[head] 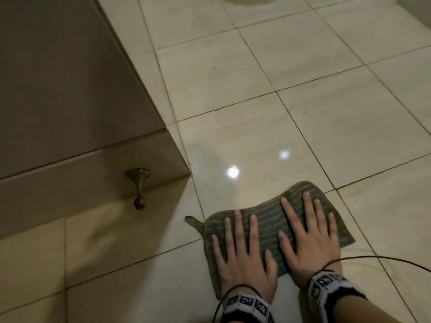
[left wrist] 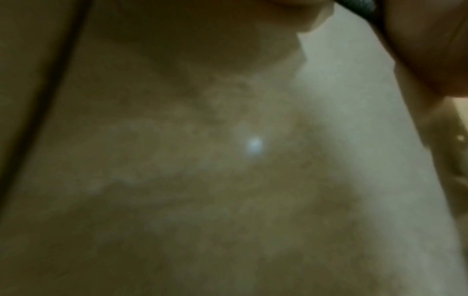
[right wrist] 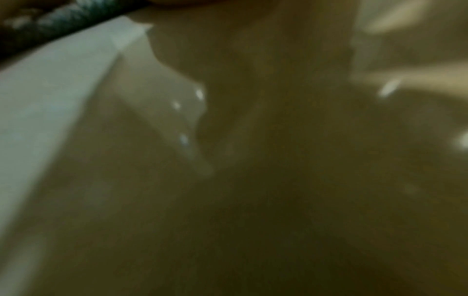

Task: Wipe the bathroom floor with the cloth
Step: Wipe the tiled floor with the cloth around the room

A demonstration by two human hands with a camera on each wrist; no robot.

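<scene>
Both hands pressed flat on a green cloth on the tiled bathroom floor.

Cloth [head: 270, 227]: dull green with thin pale stripes and a darker bound edge, lying flat and slightly skewed across a grout line on the glossy beige floor [head: 314, 117], a small hanging loop sticking out at its left corner; near the corner of a brown tiled ledge [head: 70, 113] fitted with a brass hook [head: 139, 187]. No brand, label or legible writing on cloth; only black-and-white square marker patterns on the wristbands [head: 326, 284]. Left hand [head: 242, 259] palm down on the cloth's left half, fingers [head: 238, 227] straight and spread, gripping nothing. Right hand [head: 307, 238] palm down on the right half, fingers likewise straight and fanned apart, tips near the far edge. Wrist views too blurred to add detail.
</scene>
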